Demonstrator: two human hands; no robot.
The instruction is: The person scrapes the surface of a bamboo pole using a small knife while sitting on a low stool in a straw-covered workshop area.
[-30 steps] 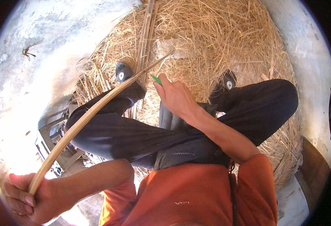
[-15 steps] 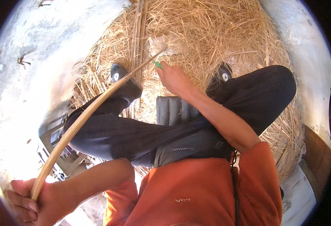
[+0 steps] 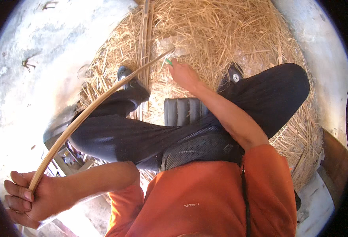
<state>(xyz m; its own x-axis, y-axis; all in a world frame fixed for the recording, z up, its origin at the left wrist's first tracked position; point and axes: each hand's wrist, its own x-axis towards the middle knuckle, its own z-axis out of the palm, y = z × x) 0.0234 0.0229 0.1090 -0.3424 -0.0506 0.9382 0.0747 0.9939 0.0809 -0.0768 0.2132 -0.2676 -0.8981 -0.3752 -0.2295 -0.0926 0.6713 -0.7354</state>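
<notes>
While left hand point(image 3: 25, 197) fist-grips bamboo strip point(image 3: 91, 112), right hand point(image 3: 184, 75) pinches far tip

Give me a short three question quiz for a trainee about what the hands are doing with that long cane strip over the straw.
1. True or false: the left hand grips one end of the cane strip.
2. What does the right hand hold at the strip's far end? A) a green-handled tool B) a hammer C) a rope
3. What covers the ground under the crossed legs?

Key
1. True; the fingers are closed around the near end.
2. A; only a green tip shows, so the kind of tool is unclear.
3. Straw.
</notes>
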